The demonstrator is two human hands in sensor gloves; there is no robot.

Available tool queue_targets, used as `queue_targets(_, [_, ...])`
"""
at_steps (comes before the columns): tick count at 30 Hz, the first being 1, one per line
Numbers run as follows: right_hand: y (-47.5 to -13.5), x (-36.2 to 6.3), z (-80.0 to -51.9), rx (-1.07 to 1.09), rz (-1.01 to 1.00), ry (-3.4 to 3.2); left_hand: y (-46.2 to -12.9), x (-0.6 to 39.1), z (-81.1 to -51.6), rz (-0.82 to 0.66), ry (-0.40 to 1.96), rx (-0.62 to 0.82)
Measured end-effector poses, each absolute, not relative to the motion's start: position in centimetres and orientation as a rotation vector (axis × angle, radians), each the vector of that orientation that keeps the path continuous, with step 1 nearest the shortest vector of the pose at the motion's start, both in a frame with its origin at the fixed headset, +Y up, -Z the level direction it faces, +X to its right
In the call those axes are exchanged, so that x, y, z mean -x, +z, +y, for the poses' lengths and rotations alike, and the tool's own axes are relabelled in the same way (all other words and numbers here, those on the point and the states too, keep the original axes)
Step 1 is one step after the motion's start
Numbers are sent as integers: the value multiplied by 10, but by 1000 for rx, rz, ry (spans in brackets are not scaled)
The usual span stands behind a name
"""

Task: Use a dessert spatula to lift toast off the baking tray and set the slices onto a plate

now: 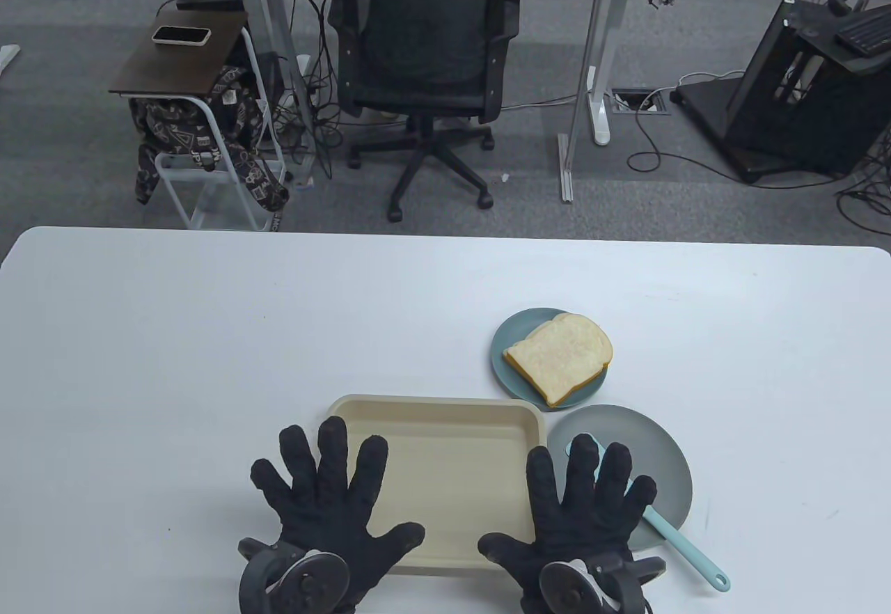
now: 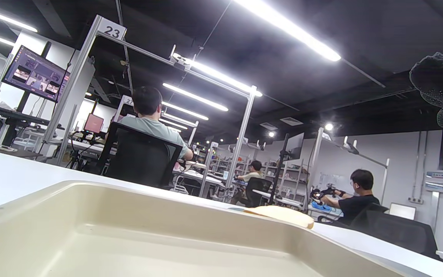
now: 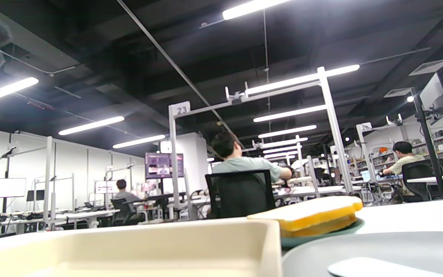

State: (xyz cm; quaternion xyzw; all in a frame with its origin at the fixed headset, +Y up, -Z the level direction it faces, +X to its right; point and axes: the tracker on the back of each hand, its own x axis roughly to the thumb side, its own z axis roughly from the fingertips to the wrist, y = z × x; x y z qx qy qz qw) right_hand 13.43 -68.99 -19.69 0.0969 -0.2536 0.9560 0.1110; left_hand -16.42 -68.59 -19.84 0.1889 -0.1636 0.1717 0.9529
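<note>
- hands first: you have two black-gloved hands over the near edge of the white table (image 1: pixel 209 335), each with one grey tracker strapped to its back.
- your left hand (image 1: pixel 327 502) has all five fingers straight and spread wide, gripping nothing; it lies over the near left corner of the one cream rectangular baking tray (image 1: pixel 445 426).
- your right hand (image 1: pixel 585 509) is spread just as wide and also grips nothing; its thumb reaches over the tray's near right corner, and its other fingers lie over the larger grey round plate (image 1: pixel 661 461).
- one dessert spatula with a pale blue blade and handle (image 1: pixel 686 548) lies on that grey plate, partly under your right fingers, its handle running off the near rim onto the table.
- plates: two in all. the smaller teal round plate (image 1: pixel 508 363) sits just beyond the tray's far right corner, beside the grey one.
- toast: you can see one light slice of bread with a tan crust (image 1: pixel 560 356) lying on the teal plate; the right wrist view shows a yellow layer under it (image 3: pixel 313 215), and you cannot tell whether that is a second slice.
- tray floor visible in all views holds no slice.
- beyond the table stands one black office chair (image 1: pixel 424 50).
</note>
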Motion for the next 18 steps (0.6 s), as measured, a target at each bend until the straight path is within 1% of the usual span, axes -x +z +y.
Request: queue_targets(18, [-200, -135, -696, -283, -668, 2810, -199, 169, -687, -334, 374, -376])
